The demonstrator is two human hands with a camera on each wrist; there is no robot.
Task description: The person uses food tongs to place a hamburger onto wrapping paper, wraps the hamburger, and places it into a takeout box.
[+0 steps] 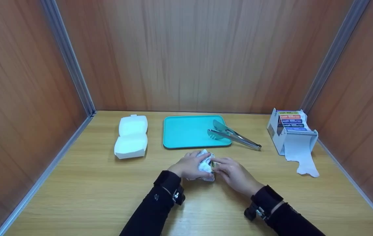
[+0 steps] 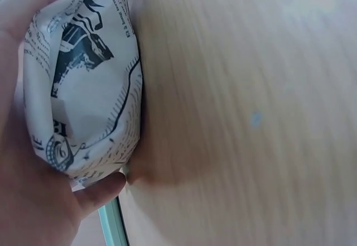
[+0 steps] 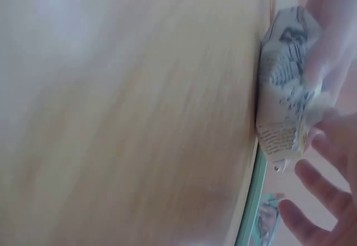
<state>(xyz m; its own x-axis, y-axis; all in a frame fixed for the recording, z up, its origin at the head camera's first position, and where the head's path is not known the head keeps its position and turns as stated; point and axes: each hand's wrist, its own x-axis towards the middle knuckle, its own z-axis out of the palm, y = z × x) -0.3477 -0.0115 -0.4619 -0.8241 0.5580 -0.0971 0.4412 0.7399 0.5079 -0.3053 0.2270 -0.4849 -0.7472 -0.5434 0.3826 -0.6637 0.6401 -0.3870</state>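
A package (image 2: pixel 95 90) wrapped in white paper with black print rests on the table, close to the turquoise tray (image 1: pixel 189 131). My left hand (image 1: pixel 189 167) grips it from the left, fingers and thumb curled round its sides. At its right end, my right hand (image 1: pixel 235 175) pinches a small pale slip (image 3: pixel 318 107) against the paper; a bit of green shows by those fingertips in the head view. The other right fingers spread apart in the right wrist view. The paper covers whatever is inside the package.
Metal tongs (image 1: pixel 238 137) lie across the tray's right corner onto the table. An opened white clamshell box (image 1: pixel 131 137) stands at left. At right, a white dispenser (image 1: pixel 292 131) holds several coloured rolls, with a torn white strip (image 1: pixel 299 154) hanging out. Wooden walls enclose the table.
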